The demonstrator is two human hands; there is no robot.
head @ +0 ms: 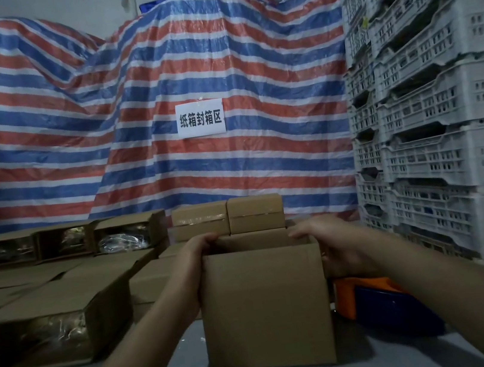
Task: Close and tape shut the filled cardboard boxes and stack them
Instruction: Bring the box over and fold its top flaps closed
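Crates (449,108) right of boxes (227,217)

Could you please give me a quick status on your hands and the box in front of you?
Left hand and right hand grip open cardboard box at its top edge. Not yet taped. Orange-and-blue tape dispenser beside it, right.

Brown box (265,308), red-blue-white striped tarp (216,61)
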